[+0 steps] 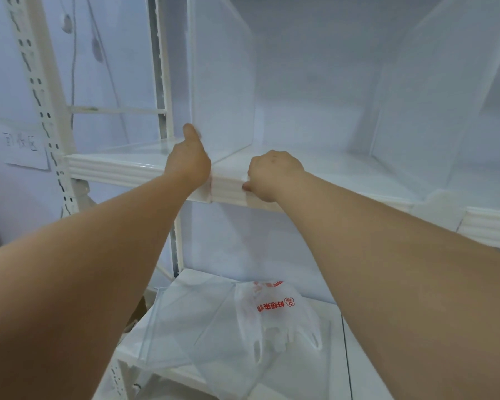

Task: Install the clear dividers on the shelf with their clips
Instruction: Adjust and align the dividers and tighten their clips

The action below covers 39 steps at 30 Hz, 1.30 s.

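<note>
One plastic bag (274, 310) bears red Chinese print; wall note (22, 144) handwritten.

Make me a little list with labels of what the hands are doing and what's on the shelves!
left hand: holding the front bottom edge of a standing clear divider, thumb up against it
right hand: pinching something small at the upper shelf front lip; too small to tell what
second divider: standing further right on the same shelf
lower shelf: spare clear panels lying flat, and a plastic bag with red print
wall: paper sign at left
</note>
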### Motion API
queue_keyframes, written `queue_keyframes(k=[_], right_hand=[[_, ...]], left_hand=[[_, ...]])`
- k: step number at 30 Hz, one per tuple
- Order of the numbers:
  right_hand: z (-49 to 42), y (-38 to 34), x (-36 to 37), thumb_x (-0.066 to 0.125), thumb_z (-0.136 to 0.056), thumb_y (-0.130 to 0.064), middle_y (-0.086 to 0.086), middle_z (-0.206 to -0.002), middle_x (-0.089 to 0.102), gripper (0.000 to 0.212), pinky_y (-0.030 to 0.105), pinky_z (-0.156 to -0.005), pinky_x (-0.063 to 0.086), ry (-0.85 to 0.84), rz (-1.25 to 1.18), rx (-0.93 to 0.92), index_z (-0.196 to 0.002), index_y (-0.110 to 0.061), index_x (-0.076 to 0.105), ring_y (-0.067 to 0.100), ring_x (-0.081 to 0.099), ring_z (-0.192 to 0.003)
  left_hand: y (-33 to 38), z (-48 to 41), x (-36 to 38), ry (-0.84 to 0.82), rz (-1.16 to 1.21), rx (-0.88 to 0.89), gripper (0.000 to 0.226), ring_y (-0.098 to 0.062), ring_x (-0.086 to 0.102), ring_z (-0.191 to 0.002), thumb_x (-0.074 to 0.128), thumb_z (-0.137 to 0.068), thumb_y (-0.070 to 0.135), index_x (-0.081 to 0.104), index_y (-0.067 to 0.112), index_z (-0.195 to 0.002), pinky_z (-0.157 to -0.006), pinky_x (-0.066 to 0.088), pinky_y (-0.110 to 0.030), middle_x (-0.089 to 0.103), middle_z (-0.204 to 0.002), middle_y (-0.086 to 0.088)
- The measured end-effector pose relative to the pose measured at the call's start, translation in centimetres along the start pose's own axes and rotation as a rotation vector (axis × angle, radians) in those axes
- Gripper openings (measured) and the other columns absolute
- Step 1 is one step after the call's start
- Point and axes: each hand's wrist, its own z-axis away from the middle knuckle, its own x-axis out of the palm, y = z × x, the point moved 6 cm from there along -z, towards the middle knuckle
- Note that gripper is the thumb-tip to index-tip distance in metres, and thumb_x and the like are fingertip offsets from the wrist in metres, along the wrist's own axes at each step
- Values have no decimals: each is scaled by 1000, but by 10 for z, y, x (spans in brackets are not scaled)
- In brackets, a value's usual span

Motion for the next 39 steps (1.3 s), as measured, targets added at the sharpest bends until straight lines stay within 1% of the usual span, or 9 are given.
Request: queue_keyframes(k=[2,5,7,10,15,22,28,35,39], right_hand=[[0,-3,-2,50,-96,-29,11,-135,49,39,31,-88,41,-6,1,3,-130,-11,52,29,48,-124],[-2,-5,-3,52,-95,-24,9,-132,51,35,29,-78,37,-23,-12,14,-128,-9,54,28,49,-122],[-2,-5,-4,52,-95,-21,9,-131,53,34,29,-76,35,-27,-17,23,-126,-8,54,27,50,-121],[-1,-6,-4,52,-95,-20,8,-131,52,34,29,-75,34,-30,-13,26,-126,-8,54,27,50,-121],[1,-6,-4,50,-96,-19,8,-131,52,33,29,-75,34,-27,-16,21,-127,-9,54,27,50,-121],[0,-6,-4,48,-96,-19,8,-132,51,34,28,-76,33,-27,-14,21,-128,-9,53,27,49,-122],[0,-5,-4,48,-96,-20,8,-132,51,34,28,-76,33,-23,-9,21,-128,-8,53,27,49,-122],[0,-5,-3,49,-96,-20,7,-129,54,31,28,-75,35,-17,-1,21,-125,-10,55,26,51,-118],[0,-6,-3,48,-96,-19,7,-127,54,30,29,-74,36,-13,7,24,-123,-10,56,26,52,-117]], left_hand=[[-1,-1,0,3,-4,3,40,-39,57,-103,39,-94,1,29,3,-133,-79,39,-38,61,-113,-25],[-1,-2,1,7,2,-4,35,-37,57,-98,40,-94,2,32,4,-128,-74,35,-35,60,-111,-24],[-2,-1,1,4,13,-19,34,-36,55,-96,40,-95,3,33,5,-128,-74,35,-35,60,-113,-23],[-2,-1,1,-7,35,-34,33,-36,56,-101,40,-95,5,33,6,-128,-76,35,-34,59,-116,-23],[-2,-2,0,-21,57,-41,30,-31,50,-89,41,-96,7,35,6,-125,-76,37,-35,59,-116,-21],[1,-2,-2,-42,28,-34,32,-38,55,-107,45,-95,8,33,3,-125,-79,38,-37,56,-120,-22],[0,0,-4,-80,123,-34,33,-35,55,-104,51,-94,13,35,6,-122,-89,44,-43,55,-121,-18],[-3,-3,-3,-107,172,-38,23,-32,55,-98,48,-93,11,35,12,-112,-83,44,-39,61,-116,-18],[-3,0,-4,-116,158,-30,18,-33,55,-103,47,-95,13,34,14,-108,-89,44,-41,60,-116,-19]])
